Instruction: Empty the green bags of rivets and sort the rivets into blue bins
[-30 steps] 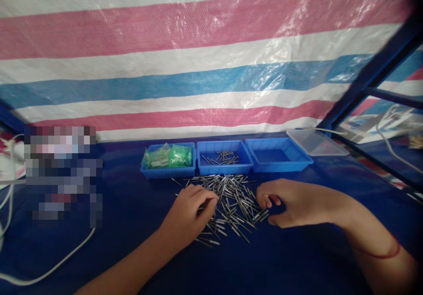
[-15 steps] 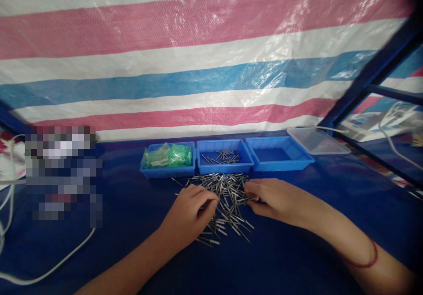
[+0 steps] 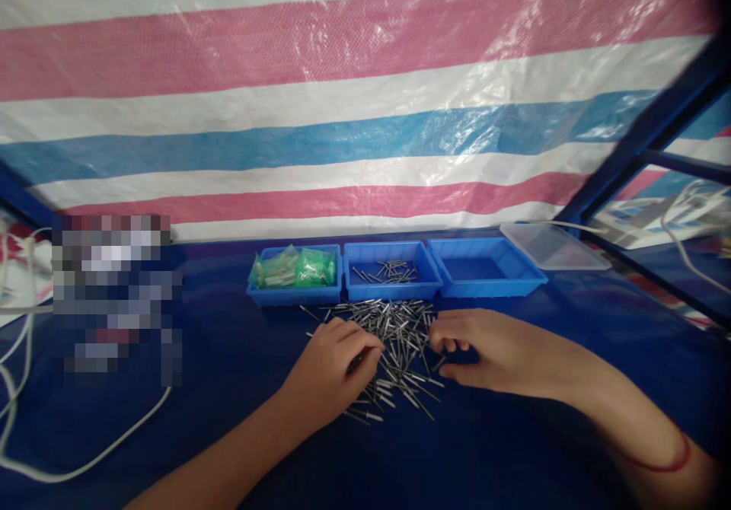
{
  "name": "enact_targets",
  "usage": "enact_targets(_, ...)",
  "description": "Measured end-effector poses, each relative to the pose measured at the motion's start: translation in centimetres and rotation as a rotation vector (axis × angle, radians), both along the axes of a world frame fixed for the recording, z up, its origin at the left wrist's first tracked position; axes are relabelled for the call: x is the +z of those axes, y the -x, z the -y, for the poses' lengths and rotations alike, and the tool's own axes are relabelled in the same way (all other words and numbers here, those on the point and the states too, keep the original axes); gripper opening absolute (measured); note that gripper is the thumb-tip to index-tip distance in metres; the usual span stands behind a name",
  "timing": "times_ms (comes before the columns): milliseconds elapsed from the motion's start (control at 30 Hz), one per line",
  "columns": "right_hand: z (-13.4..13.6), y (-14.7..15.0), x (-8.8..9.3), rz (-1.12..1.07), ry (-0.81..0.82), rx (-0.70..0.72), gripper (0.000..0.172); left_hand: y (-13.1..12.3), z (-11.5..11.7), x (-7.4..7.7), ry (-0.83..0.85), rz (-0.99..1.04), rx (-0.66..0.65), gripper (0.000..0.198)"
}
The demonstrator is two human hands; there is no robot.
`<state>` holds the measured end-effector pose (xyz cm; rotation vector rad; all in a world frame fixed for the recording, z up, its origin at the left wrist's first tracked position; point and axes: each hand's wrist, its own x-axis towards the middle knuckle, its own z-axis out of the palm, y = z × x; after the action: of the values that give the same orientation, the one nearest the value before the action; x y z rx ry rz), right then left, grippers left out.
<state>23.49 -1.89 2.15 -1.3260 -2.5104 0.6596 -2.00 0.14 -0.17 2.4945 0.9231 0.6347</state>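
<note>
A loose heap of silvery blind rivets (image 3: 394,327) lies on the blue table, in front of the middle bin. At the heap's left side is my left hand (image 3: 336,361), its thumb and forefinger pinched together; whatever sits inside the fingers is hidden. On the right edge of the heap, my right hand (image 3: 485,346) has its thumb held apart from curled fingers. One rivet (image 3: 438,364) shows near that thumb tip. Several more rivets lie in the middle blue bin (image 3: 393,291).
The left blue bin (image 3: 297,295) contains green and clear plastic bags (image 3: 314,268). To the right stand another blue bin (image 3: 491,285) and a translucent lid (image 3: 557,247). A white cable (image 3: 85,473) curves over the table's left side, near a blurred-out patch. Striped sheeting (image 3: 343,145) hangs behind.
My right hand's thumb and fingers have parted, and the hand has shifted slightly right. My left hand keeps its pinch in nearly the same place. The whole view has moved a little.
</note>
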Motion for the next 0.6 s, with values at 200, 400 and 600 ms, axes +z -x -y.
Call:
enact_targets(200,0.2,0.2,-0.2,0.019,0.079,0.069,0.013,0.0,0.0,-0.1,-0.008,-0.002,-0.006,0.015)
enact_targets(400,0.6,1.5,0.0,-0.096,-0.019,0.02,0.012,-0.2,0.3,0.0,-0.002,0.025,-0.024,0.019)
enact_targets(600,1.0,4.1,0.0,-0.33,-0.117,0.041,0.012,-0.5,0.4,0.2,0.013,0.031,-0.073,0.02)
